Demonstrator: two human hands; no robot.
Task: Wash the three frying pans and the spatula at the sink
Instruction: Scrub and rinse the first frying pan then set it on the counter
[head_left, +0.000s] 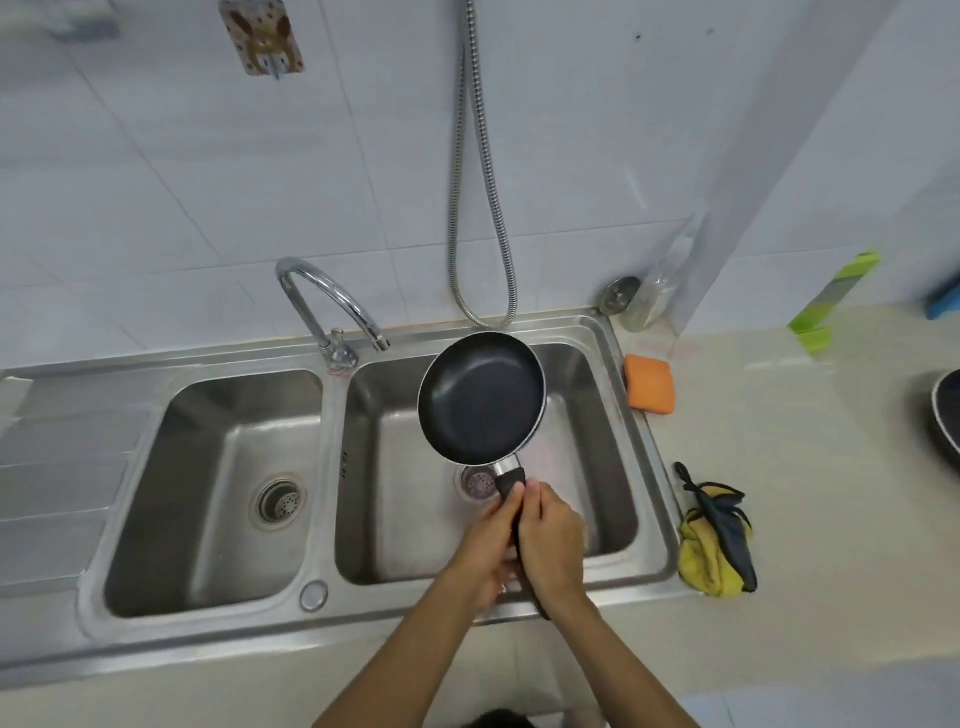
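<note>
A small black frying pan (480, 397) hangs level over the right basin of the steel double sink (332, 364). Its dark handle runs toward me. My right hand (550, 540) is closed around the handle, and my left hand (488, 545) grips it from the left side. The pan's inside looks empty and dark. A second pan's rim (946, 415) shows at the right frame edge on the counter. The chrome tap (332, 301) curves over the divider, its spout just left of the pan, with no water running. No spatula is visible.
An orange sponge (650, 384) lies on the counter right of the sink. A yellow cloth with a dark strap (719, 545) sits by the sink's right rim. A steel hose (480, 208) hangs down the tiled wall. A clear bottle (654, 291) stands in the corner.
</note>
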